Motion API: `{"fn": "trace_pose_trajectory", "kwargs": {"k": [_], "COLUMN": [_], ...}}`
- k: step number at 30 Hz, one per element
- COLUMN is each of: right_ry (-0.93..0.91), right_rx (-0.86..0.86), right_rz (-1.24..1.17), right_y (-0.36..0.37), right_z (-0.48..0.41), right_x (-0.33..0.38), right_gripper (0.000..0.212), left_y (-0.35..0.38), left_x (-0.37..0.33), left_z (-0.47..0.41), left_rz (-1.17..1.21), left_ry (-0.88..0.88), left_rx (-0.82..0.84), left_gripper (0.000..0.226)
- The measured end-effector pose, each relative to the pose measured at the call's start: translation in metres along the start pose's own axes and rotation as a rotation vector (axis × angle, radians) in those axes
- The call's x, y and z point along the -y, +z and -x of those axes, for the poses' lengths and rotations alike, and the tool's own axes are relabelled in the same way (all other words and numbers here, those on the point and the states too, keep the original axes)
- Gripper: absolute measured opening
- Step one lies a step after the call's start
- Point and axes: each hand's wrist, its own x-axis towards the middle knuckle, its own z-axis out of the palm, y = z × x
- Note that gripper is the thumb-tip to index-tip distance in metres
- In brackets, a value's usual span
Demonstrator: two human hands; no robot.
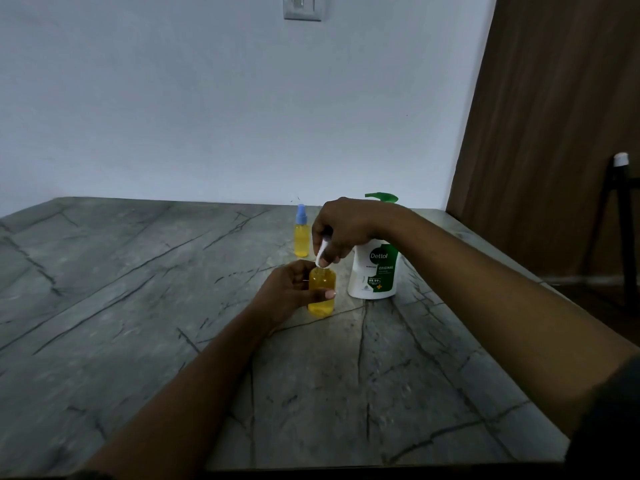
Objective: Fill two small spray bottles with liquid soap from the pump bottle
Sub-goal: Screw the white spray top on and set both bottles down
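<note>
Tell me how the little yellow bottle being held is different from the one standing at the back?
The held bottle is gripped by the left hand; the back bottle stands alone on the table, untouched. The back bottle has its blue spray top on; the held bottle's white top is pinched by the right hand at its mouth. Both hold yellow liquid.

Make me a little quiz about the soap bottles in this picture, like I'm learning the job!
1. True or false: the left hand grips a small bottle of yellow liquid.
2. What colour is the top of the other spray bottle standing on the table? A red, B blue, C black.
3. Fill in: the right hand pinches a white ____ over the held bottle's mouth.

Key: 1 true; 2 B; 3 spray top.
</note>
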Motion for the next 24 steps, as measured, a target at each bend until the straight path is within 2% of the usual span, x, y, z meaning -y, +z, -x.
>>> {"fn": "trace_pose_trajectory", "kwargs": {"k": [3, 6, 11, 16, 21, 24], "right_ry": [0.072, 0.091, -0.019, -0.073, 0.029, 0.136], "right_rx": [0.008, 0.010, 0.044, 0.034, 0.040, 0.030], "right_rz": [-0.085, -0.080, 0.127, 0.262, 0.110, 0.034], "right_y": [0.001, 0.001, -0.004, -0.004, -0.003, 0.000], "right_z": [-0.006, -0.007, -0.004, -0.002, -0.005, -0.010], "right_x": [0.000, 0.003, 0.010, 0.013, 0.016, 0.018], "right_gripper": [0.028, 0.029, 0.018, 0.025, 0.019, 0.029], "left_y": [0.000, -0.001, -0.001, 0.000, 0.001, 0.001], "left_x": [-0.001, -0.001, -0.002, -0.004, -0.002, -0.002], "left_z": [0.000, 0.001, 0.001, 0.002, 0.001, 0.001], "left_rz": [-0.019, -0.009, -0.024, -0.036, -0.028, -0.013], "left_ry": [-0.003, -0.002, -0.006, 0.005, 0.011, 0.001], "left_rx": [0.001, 0.009, 0.025, 0.018, 0.007, 0.012], "left_gripper": [0.054, 0.052, 0.037, 0.033, 0.035, 0.036]}}
